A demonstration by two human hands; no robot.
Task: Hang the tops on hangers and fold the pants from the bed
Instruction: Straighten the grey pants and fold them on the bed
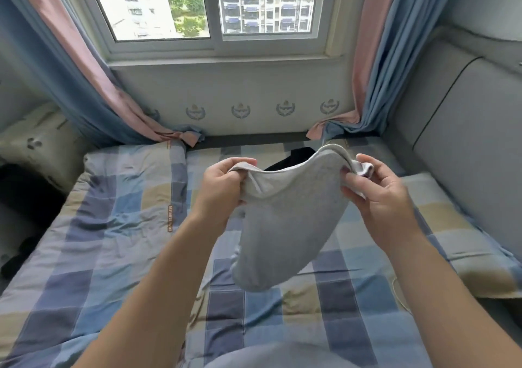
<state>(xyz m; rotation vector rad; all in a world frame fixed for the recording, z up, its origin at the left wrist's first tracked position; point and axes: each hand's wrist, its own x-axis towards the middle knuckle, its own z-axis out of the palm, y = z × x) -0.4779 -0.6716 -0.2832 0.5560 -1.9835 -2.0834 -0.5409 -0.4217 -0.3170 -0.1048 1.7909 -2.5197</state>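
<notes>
Just above the bed point(113, 254), both hands hold a grey garment point(288, 220) up by its top edge. The left hand point(223, 186) has its fingers curled tight round one bunched corner. The right hand point(378, 195) pinches the other corner between thumb and fingers, where a bit of white cloth point(364, 169) shows at the fingertips. The garment's top edge arches between the two hands, and the rest hangs down in a soft fold, clear of the bedding.

Behind it, near the far edge of the bed, lies a black garment point(293, 157), mostly hidden by the grey one.

The bed wears a checked cover point(282, 325) in blue, purple and beige. An orange strip point(170, 215) sewn on the cover carries dark lettering; it may begin with "BEAUTIFUL", but the print is too small to read for sure.

A pillow point(36, 141) with small dark prints sits at the far left corner. Blue and pink curtains point(93, 85) frame the window point(214, 8), and the wall point(262, 90) below it bears a row of pale crest emblems. A grey padded panel point(466, 141) runs along the right.
</notes>
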